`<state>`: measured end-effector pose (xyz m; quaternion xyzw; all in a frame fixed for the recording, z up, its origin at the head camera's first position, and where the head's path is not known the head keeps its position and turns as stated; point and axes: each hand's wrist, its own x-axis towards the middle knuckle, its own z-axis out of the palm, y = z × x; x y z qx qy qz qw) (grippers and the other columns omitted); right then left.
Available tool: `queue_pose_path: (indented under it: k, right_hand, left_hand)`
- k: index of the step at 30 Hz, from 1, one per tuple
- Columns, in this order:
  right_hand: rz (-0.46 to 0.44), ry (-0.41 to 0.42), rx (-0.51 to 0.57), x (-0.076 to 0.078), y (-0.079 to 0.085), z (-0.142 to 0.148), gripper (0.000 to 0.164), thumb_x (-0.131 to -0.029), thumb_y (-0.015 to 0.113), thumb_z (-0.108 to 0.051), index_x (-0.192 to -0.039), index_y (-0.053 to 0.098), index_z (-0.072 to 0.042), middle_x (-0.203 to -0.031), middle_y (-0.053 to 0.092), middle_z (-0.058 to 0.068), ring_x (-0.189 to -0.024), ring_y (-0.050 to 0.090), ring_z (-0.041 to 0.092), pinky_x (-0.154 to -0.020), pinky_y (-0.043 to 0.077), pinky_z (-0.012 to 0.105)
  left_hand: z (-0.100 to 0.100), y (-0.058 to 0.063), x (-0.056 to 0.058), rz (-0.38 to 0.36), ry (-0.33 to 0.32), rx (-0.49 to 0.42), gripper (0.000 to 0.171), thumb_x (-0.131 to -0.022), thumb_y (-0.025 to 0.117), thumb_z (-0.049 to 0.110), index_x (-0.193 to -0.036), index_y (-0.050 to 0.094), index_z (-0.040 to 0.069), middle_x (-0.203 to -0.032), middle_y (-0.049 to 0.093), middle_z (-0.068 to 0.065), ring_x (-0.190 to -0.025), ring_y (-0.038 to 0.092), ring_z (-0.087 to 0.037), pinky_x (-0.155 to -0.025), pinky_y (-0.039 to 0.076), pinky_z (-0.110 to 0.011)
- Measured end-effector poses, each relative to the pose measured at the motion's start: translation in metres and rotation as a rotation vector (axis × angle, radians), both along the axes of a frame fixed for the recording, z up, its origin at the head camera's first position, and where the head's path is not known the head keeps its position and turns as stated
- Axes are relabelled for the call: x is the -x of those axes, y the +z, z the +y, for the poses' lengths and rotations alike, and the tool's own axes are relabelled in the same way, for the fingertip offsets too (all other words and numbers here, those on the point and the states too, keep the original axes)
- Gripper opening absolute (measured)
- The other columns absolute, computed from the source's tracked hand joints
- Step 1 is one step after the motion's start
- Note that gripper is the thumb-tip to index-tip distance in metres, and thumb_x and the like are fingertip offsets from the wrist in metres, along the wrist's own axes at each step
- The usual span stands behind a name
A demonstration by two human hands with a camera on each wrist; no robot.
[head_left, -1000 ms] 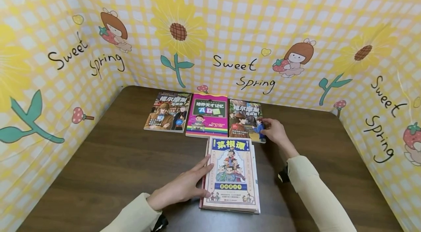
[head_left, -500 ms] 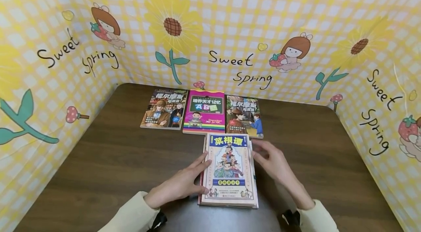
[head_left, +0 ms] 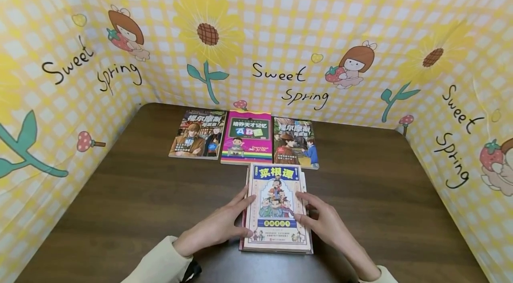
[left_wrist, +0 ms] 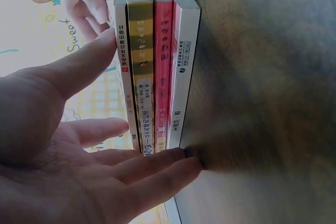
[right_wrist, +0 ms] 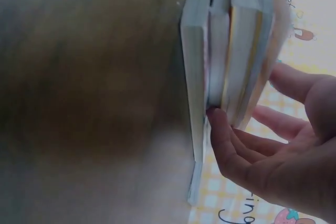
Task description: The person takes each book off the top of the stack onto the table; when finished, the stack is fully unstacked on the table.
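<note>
Yellow-and-white checks patterned the upper frame's cloth; the surface was brown, the lower-centre book cream with blue bands, the centre book pink.

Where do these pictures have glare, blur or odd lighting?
Head view: a pale sheen on the table just below the book stack; left wrist view: the cloth wall looks washed out, and the tabletop blurry; right wrist view: tabletop blurry again, the right hand dim against brighter cloth.

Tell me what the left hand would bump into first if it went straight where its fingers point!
The stack of books, most likely: the left hand points at its spine side and seems to be touching it.
</note>
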<state>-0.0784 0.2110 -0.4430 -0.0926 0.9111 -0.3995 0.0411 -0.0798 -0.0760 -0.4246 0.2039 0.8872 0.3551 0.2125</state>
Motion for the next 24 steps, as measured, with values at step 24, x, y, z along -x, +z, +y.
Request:
queue_pose_path:
  k: [24]
  right_hand:
    - [0.024, -0.040, 0.100, 0.0045, -0.0042, 0.0073, 0.048, -0.079, 0.076, 0.001, -0.124, 0.065, -0.010, -0.122, 0.063, 0.011, -0.083, 0.065, 0.014, -0.071, 0.054, 0.027]
  left_hand:
    - [-0.0008, 0.0011, 0.0022, -0.006, -0.024, 0.007, 0.087, -0.087, 0.072, 0.032, -0.154, 0.022, 0.009, -0.161, 0.011, -0.008, -0.141, 0.025, -0.033, -0.108, 0.029, -0.055]
